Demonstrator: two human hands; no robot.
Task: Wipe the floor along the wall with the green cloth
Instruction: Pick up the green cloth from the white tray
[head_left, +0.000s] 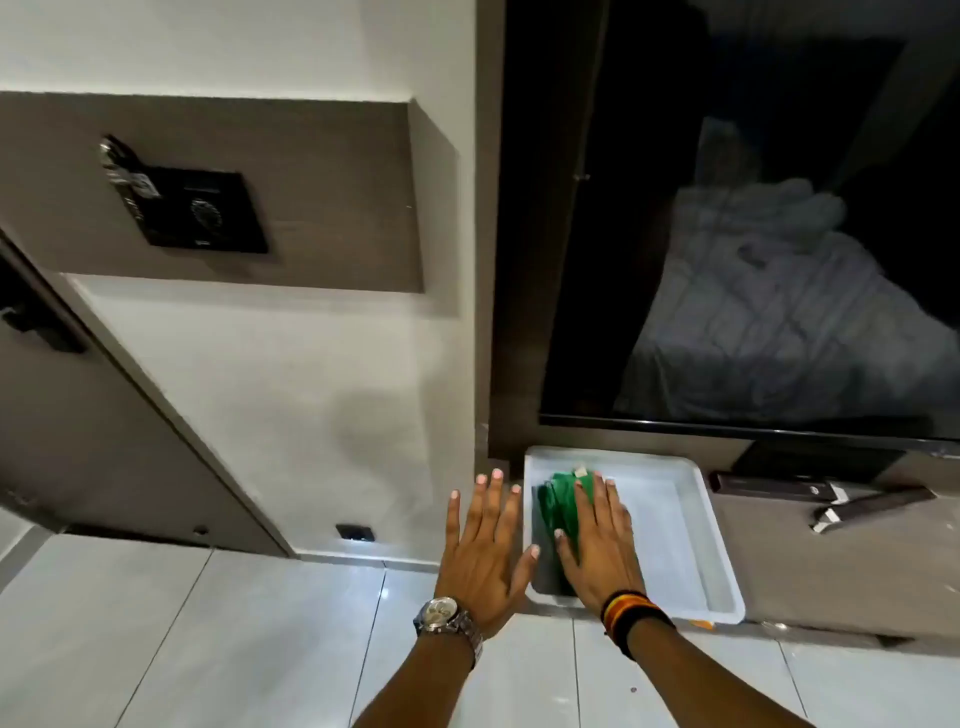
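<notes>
My right hand (597, 545) lay flat and open, fingers spread, palm down on the green cloth (558, 501). The cloth sat bunched in the left end of a shallow white tray (691, 540), and my hand covered its right part, so only the folds by my thumb and past my fingertips showed. I was pressing on it, not gripping it. A striped wristband (631, 616) in black, yellow and red circled that wrist.

My left hand (485, 551) was open too, fingers stretched straight and apart, holding nothing. It hung just beside the tray's left edge, with the thumb reaching close to the tray's near corner; whether it touched the rim I could not tell. A metal watch (444, 616) was on that wrist.

The tray rested on a brown shelf (810, 582) under a large dark screen (753, 234), its far side against the wall panel. Two dark remotes (810, 493) lay on the shelf to the right of the tray, well apart from it. Below my arms ran the pale tiled floor (208, 623), meeting the white wall (291, 389), where a small dark socket (355, 532) sat just above the skirting. A black panel (200, 208) with a dial hung higher on the wall.
</notes>
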